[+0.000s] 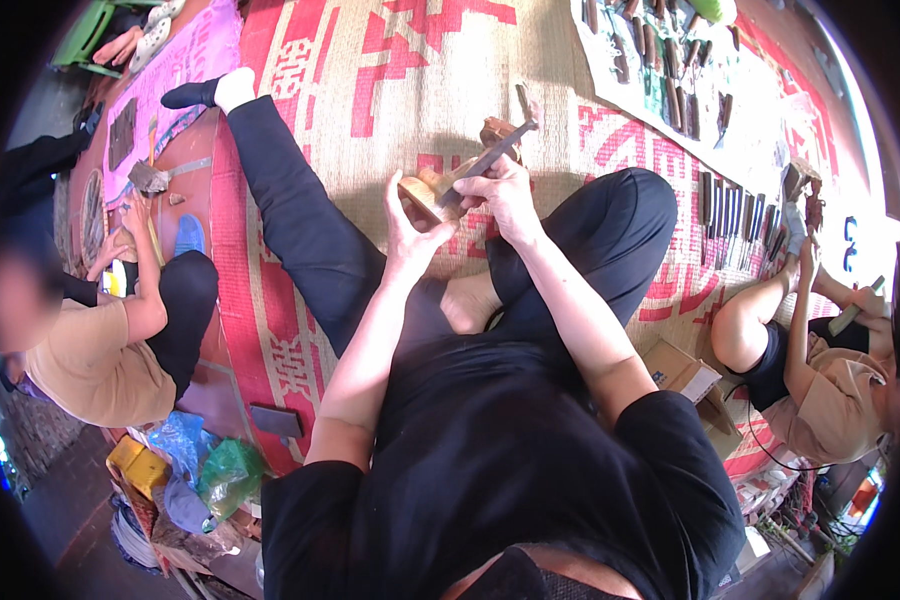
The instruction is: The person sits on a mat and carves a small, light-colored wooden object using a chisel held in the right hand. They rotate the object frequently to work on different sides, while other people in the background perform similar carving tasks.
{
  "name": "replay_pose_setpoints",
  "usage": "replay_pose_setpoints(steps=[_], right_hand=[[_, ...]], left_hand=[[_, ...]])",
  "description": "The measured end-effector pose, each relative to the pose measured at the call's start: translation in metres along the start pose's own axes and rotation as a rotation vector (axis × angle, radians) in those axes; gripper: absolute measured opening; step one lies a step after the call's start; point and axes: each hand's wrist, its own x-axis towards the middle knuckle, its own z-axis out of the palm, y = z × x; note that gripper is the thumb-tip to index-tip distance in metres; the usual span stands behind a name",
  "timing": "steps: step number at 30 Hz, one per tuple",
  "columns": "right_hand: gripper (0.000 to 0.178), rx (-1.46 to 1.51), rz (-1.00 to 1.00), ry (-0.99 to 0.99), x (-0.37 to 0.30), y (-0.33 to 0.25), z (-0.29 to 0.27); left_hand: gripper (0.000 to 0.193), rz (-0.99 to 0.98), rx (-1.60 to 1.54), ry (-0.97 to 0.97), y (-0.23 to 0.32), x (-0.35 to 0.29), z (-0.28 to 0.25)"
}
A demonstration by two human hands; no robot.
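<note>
Far left, a co-worker (pixel 100 370) sits beside the red-and-straw mat (pixel 470 60), with a hammer-like tool (pixel 150 178) just beyond the co-worker's hands. Centre, the person's left hand (pixel 415 235) has its fingers curved around a pale brown wooden piece (pixel 425 190), held above the mat between the outspread legs. Just right, the right hand (pixel 507 207) has its fingers closed on a long dark tool (pixel 495 155), slanting up and rightward; whether it touches the wood cannot be told. Right, an open cardboard box (pixel 675 368) and dark-handled tools (pixel 673 105) in rows; far right, a second co-worker (pixel 820 405), seated.
</note>
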Motion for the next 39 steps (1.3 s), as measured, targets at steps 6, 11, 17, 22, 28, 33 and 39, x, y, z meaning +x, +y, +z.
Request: replay_pose_setpoints(steps=[6, 11, 17, 22, 28, 33, 39], right_hand=[[0.016, 0.015, -0.009, 0.028, 0.005, 0.000, -0.003], [0.017, -0.098, -0.002, 0.029, 0.006, -0.004, -0.003], [0.014, -0.020, -0.006, 0.020, 0.004, -0.003, 0.001], [0.017, -0.134, -0.013, 0.037, 0.010, -0.003, -0.005], [0.015, -0.049, 0.017, 0.019, 0.003, -0.008, 0.004], [0.016, -0.160, 0.007, 0.056, 0.007, -0.011, 0.000], [0.015, -0.115, 0.048, 0.037, 0.003, -0.012, 0.008]], left_hand=[[0.104, 0.021, -0.001, -0.009, -0.002, 0.001, 0.001], [0.103, 0.031, -0.016, -0.020, 0.002, -0.003, 0.002], [0.102, 0.041, -0.016, -0.018, -0.001, -0.004, 0.003], [0.104, 0.068, 0.012, 0.027, -0.008, -0.002, 0.003], [0.104, 0.039, -0.021, 0.024, -0.004, -0.002, 0.004], [0.104, 0.058, 0.026, 0.029, -0.006, -0.003, 0.003], [0.104, 0.085, 0.064, 0.001, -0.012, -0.003, 0.003]])
